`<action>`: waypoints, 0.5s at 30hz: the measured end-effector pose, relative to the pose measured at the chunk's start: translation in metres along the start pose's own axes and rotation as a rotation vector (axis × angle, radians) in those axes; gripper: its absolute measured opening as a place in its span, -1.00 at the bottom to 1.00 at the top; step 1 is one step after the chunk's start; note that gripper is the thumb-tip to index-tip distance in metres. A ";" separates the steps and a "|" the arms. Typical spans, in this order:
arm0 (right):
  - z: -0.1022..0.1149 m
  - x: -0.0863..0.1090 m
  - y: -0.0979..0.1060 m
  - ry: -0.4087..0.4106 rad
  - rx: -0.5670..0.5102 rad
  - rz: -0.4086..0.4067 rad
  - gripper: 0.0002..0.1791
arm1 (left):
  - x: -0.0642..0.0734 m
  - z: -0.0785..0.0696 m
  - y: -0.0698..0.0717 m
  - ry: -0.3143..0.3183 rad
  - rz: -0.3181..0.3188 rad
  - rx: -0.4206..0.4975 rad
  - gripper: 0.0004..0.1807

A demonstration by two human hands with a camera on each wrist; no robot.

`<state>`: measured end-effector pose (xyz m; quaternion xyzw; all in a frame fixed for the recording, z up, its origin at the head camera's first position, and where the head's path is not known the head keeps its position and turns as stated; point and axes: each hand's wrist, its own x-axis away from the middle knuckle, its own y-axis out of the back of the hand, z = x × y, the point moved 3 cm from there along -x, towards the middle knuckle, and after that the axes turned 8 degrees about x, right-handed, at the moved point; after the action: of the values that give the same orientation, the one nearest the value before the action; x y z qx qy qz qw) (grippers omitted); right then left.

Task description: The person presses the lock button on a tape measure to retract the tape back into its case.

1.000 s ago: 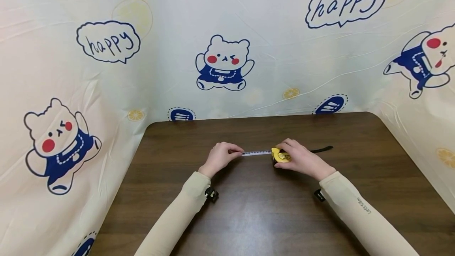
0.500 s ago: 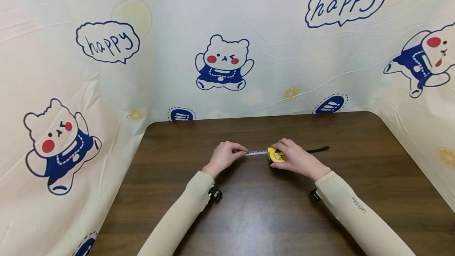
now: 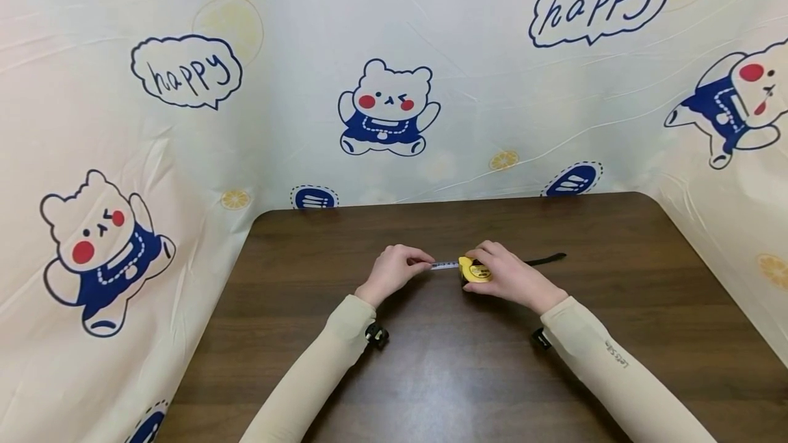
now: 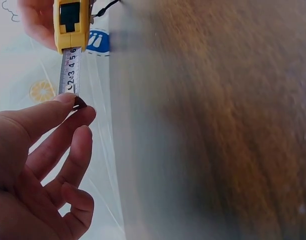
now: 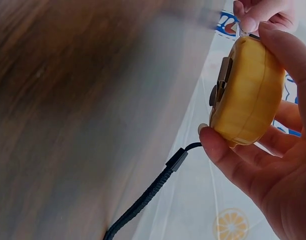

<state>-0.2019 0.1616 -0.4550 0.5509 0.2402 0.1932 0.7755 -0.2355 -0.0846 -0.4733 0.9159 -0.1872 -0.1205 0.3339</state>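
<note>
A yellow tape measure (image 3: 475,270) is gripped by my right hand (image 3: 514,277), its thumb and fingers round the case in the right wrist view. A short stretch of white blade (image 3: 444,265) runs left out of the case. Its metal end hook (image 4: 79,103) is pinched between the thumb and a fingertip of my left hand (image 3: 397,271); the other fingers curl loosely below. Numbers up to about 6 show on the blade (image 4: 69,70) in the left wrist view. A black wrist strap (image 3: 546,260) trails rightward from the case.
Both hands are over a dark brown wooden table (image 3: 431,374). Pale cloth (image 3: 480,108) printed with bears and "happy" bubbles hangs behind it and at both sides. Small dark cameras sit on both wrists.
The visible blade has grown shorter. My right hand has moved left with the tape measure, while my left hand has shifted slightly right, still pinching the blade's end.
</note>
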 end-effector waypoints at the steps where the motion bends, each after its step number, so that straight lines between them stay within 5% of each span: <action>1: 0.001 0.000 0.000 0.000 0.000 0.001 -0.36 | 0.000 0.000 0.000 0.000 0.002 0.002 -0.87; 15: 0.009 -0.001 -0.002 0.031 0.004 0.005 -0.38 | -0.002 -0.005 -0.010 -0.015 0.024 0.023 -0.85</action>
<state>-0.1972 0.1538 -0.4547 0.5500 0.2513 0.2033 0.7701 -0.2331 -0.0733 -0.4759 0.9165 -0.2021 -0.1213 0.3233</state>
